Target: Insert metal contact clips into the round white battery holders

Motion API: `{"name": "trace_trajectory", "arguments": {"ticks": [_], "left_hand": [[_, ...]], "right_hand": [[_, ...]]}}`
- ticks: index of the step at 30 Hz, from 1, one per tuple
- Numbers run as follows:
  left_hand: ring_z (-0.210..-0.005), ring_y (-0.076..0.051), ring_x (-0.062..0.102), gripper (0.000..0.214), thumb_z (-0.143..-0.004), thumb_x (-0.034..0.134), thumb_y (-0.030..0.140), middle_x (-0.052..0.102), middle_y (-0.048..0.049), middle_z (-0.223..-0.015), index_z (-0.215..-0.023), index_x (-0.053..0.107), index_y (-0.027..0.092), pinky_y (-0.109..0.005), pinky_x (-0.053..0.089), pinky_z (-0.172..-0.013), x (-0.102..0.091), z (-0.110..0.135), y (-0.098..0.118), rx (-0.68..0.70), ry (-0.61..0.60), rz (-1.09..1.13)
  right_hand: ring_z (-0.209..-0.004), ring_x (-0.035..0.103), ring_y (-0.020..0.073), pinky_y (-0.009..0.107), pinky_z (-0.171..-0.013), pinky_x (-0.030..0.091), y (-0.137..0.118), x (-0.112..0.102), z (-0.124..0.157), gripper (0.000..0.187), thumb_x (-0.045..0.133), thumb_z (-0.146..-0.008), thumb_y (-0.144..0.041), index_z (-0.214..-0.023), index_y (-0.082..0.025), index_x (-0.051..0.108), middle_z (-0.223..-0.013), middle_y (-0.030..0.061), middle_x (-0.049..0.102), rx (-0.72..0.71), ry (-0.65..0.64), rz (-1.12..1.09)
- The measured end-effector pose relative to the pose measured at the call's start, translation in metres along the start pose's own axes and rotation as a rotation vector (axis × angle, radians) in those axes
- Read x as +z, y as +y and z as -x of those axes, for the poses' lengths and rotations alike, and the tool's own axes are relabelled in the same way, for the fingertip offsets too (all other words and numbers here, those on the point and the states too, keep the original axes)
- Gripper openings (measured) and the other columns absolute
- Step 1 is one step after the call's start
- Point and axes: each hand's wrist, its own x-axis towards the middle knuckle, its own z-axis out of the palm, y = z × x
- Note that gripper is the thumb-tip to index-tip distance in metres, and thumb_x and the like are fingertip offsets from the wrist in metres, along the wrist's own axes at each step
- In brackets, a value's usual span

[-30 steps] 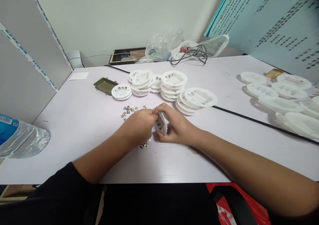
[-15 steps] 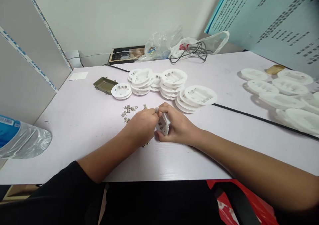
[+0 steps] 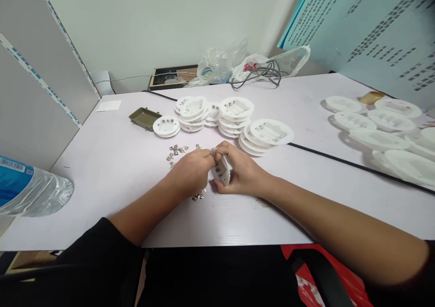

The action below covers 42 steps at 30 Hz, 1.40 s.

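Note:
My right hand (image 3: 243, 173) grips a white round plastic disc (image 3: 221, 170), held on edge just above the white table (image 3: 112, 162). My left hand (image 3: 190, 171) is closed in a pinch against the disc's face; what its fingertips hold is hidden. Small metal clips (image 3: 176, 151) lie scattered just beyond my left hand, and a few more clips (image 3: 198, 197) lie under it. Stacks of the same white discs (image 3: 234, 112) stand behind my hands.
A small olive-green tray (image 3: 144, 117) sits at the back left beside a single disc (image 3: 166, 126). More white discs (image 3: 384, 130) lie at the right past a black cable (image 3: 340, 162). A water bottle (image 3: 30, 189) lies at the left edge. Plastic bags (image 3: 251, 67) sit at the back.
Both hands stay together on the disc; they shifted only slightly, and the view drifted a little.

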Motion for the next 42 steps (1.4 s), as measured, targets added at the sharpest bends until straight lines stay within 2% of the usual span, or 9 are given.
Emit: {"name": "trace_trajectory", "arguments": {"ticks": [4,8,12,15,17,20,24,30,42], "left_hand": [[-0.074,-0.02,0.051,0.024,-0.1,0.044,0.022,0.056,-0.0042,-0.078,-0.08,0.056,0.019,-0.033,0.046,-0.068,-0.016,0.002,-0.007,-0.026,0.17,-0.056],[-0.076,-0.018,0.05,0.032,-0.106,0.032,0.03,0.051,-0.004,-0.082,-0.077,0.042,0.022,-0.034,0.047,-0.072,-0.033,0.003,-0.011,-0.131,0.352,0.26],[-0.083,-0.018,0.053,0.043,-0.099,0.051,0.057,0.057,-0.0091,-0.1,-0.077,0.036,0.023,-0.034,0.052,-0.074,-0.036,0.004,-0.013,0.043,0.285,0.517],[-0.081,-0.016,0.057,0.044,-0.091,0.069,0.042,0.065,-0.0105,-0.108,-0.074,0.033,0.023,-0.032,0.052,-0.071,-0.032,0.004,-0.012,0.086,0.172,0.535],[-0.078,-0.015,0.059,0.038,-0.092,0.065,0.026,0.069,-0.0108,-0.108,-0.072,0.033,0.022,-0.03,0.052,-0.068,-0.029,0.004,-0.01,0.099,0.151,0.5],[-0.073,-0.013,0.062,0.036,-0.091,0.057,0.016,0.074,-0.0102,-0.102,-0.069,0.03,0.023,-0.029,0.052,-0.064,-0.027,0.005,-0.008,0.082,0.23,0.502],[-0.064,-0.012,0.063,0.046,-0.088,0.065,0.028,0.074,-0.008,-0.09,-0.07,0.022,0.025,-0.028,0.053,-0.055,-0.027,0.005,-0.007,-0.136,0.258,0.714],[-0.061,-0.017,0.072,0.064,-0.082,0.076,0.051,0.061,0.0041,-0.069,-0.079,0.017,0.027,-0.029,0.059,-0.051,-0.03,0.002,-0.011,-0.284,0.146,1.003],[-0.046,-0.013,0.067,0.07,-0.065,0.09,0.031,0.05,0.0122,-0.058,-0.077,0.022,0.026,-0.02,0.052,-0.042,-0.031,0.004,-0.007,-0.377,0.075,1.28]], "right_hand": [[-0.081,0.056,0.0211,0.036,-0.07,0.05,0.004,-0.006,-0.003,0.051,0.077,-0.072,-0.029,-0.108,-0.027,0.041,-0.094,0.0013,0.053,-0.051,0.135,0.008],[-0.082,0.058,0.0218,0.037,-0.07,0.052,0.004,-0.008,-0.003,0.063,0.084,-0.072,-0.048,-0.109,-0.029,0.036,-0.097,0.0017,0.053,0.094,0.242,-0.146],[-0.062,0.056,0.0171,0.031,-0.054,0.048,0.0,-0.006,-0.005,0.076,0.076,-0.071,-0.078,-0.109,-0.032,0.028,-0.088,-0.0021,0.057,0.323,0.222,-0.534],[-0.055,0.051,0.015,0.029,-0.05,0.044,-0.001,-0.004,-0.007,0.087,0.071,-0.061,-0.09,-0.109,-0.032,0.027,-0.079,-0.0048,0.056,0.388,0.189,-0.669],[-0.056,0.053,0.0159,0.029,-0.051,0.044,-0.001,-0.003,-0.008,0.092,0.071,-0.056,-0.094,-0.11,-0.032,0.029,-0.077,-0.0049,0.057,0.415,0.172,-0.737],[-0.065,0.064,0.0199,0.032,-0.058,0.051,-0.001,-0.003,-0.008,0.09,0.068,-0.059,-0.094,-0.112,-0.03,0.034,-0.079,-0.0031,0.06,0.447,0.135,-0.827],[-0.069,0.071,0.0202,0.037,-0.067,0.06,0.0,-0.006,-0.008,0.075,0.067,-0.075,-0.084,-0.114,-0.026,0.04,-0.078,-0.0016,0.066,0.421,0.056,-0.887],[-0.045,0.065,0.017,0.026,-0.041,0.053,0.003,-0.009,-0.012,0.053,0.074,-0.084,-0.065,-0.102,-0.022,0.05,-0.055,-0.0046,0.064,0.5,0.047,-0.815],[-0.042,0.062,0.0152,0.023,-0.037,0.047,-0.007,-0.008,-0.015,0.058,0.082,-0.072,-0.067,-0.082,-0.024,0.044,-0.048,-0.0073,0.057,0.591,0.068,-0.797]]}}
